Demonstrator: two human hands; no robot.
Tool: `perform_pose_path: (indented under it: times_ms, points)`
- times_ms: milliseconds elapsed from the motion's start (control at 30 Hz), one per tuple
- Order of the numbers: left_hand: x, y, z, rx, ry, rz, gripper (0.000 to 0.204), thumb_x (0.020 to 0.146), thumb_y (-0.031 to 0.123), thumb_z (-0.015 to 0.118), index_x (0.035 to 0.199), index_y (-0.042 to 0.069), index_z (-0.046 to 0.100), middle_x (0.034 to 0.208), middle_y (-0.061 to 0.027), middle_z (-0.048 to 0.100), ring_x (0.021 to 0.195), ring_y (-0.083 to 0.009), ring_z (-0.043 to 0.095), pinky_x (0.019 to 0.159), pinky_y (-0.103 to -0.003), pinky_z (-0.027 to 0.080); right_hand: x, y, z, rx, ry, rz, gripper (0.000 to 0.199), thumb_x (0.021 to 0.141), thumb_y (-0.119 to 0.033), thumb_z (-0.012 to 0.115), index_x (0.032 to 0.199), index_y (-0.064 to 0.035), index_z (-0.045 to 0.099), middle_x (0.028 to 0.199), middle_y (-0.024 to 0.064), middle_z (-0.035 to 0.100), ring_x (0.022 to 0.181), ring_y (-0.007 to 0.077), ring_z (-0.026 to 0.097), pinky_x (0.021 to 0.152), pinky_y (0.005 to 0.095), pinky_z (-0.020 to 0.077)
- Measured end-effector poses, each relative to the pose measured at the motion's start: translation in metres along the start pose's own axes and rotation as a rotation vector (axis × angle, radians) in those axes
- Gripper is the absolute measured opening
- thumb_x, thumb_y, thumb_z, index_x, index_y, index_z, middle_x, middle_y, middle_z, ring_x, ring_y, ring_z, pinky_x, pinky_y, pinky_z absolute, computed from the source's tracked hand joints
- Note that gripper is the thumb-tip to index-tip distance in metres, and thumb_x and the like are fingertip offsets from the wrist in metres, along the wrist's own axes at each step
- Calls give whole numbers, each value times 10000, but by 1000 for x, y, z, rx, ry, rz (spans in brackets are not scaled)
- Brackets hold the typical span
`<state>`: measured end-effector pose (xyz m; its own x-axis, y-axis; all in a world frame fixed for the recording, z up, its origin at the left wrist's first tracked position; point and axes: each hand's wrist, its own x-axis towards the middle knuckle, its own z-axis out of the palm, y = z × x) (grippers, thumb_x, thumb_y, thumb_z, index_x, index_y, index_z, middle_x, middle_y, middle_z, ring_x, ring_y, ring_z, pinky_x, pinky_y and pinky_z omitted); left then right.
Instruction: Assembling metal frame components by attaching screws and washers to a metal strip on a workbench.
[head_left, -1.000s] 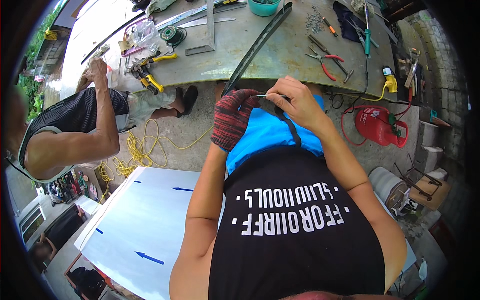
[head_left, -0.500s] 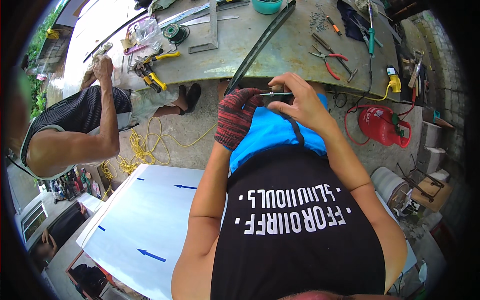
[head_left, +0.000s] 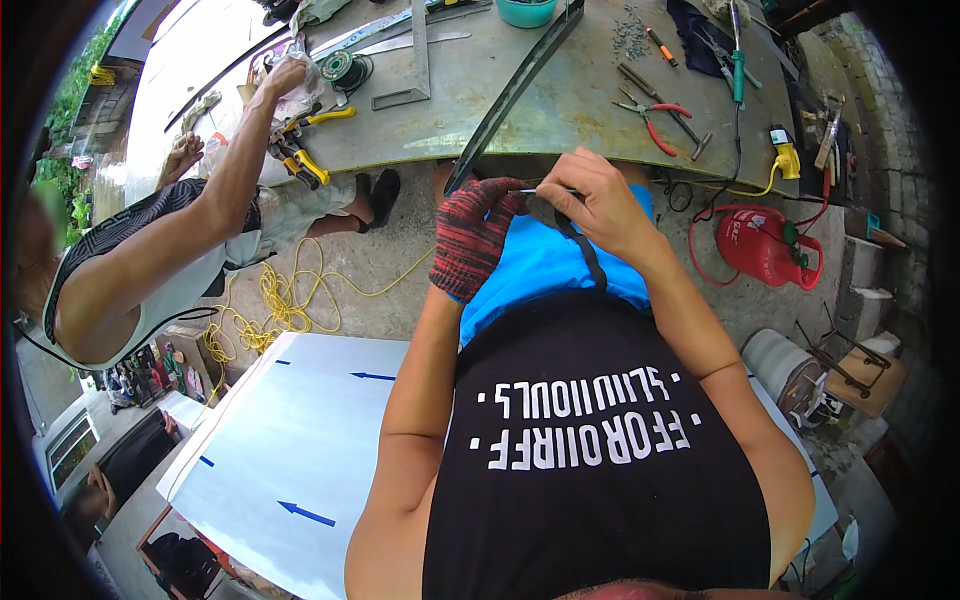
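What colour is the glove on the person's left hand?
The glove is red with dark flecks, a knitted pattern; the head view shows it.

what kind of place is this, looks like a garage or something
Likely an outdoor metalwork or repair workshop: a steel-topped workbench strewn with pliers and a soldering iron, plus a small red gas cylinder on the concrete floor.

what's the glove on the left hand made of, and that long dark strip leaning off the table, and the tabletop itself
Red-and-black glove on the left hand: knitted fabric, judging by its speckled, ribbed weave. Long dark angled strip: probably metal, with straight rigid edges and a dull dark finish. Grey worktable top: looks like bare sheet metal, flat, scuffed and stained.
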<state>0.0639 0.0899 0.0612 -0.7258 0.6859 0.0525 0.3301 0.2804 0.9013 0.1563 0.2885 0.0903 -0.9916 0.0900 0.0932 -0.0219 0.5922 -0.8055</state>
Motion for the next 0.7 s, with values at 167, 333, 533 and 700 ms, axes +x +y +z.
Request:
perform_pose_path:
  times_ms: [167,333,533,700]
  points:
    - [-1,-1,-1,72,31,53,188,941,55,664,1115,21,725,887,-128,756,856,-199,735,787,-327,556,1,-8,10,108,181,-62,240,894,-263,735,941,-37,669,912,100,662,880,310,596,797,424,473]
    - [-1,3,-1,-45,-10,-16,197,936,52,666,1122,30,728,894,-123,757,882,-201,735,788,-334,556,-2,6,4,-23,10,-25,267,885,-274,746,983,-41,661,933,102,654,915,313,601,830,425,476]
    - [-3,-6,0,57,26,36,188,943,55,660,1116,18,724,895,-124,758,867,-202,739,789,-328,559,1,-9,6,34,95,-55,247,894,-258,739,971,-43,644,926,102,641,925,314,602,841,422,476]
    - [-3,1,-1,-20,-17,-21,185,947,55,658,1115,17,724,907,-131,757,861,-202,738,789,-329,559,1,2,5,-118,-86,3,257,884,-252,751,982,-47,632,946,98,645,943,307,604,857,418,477]
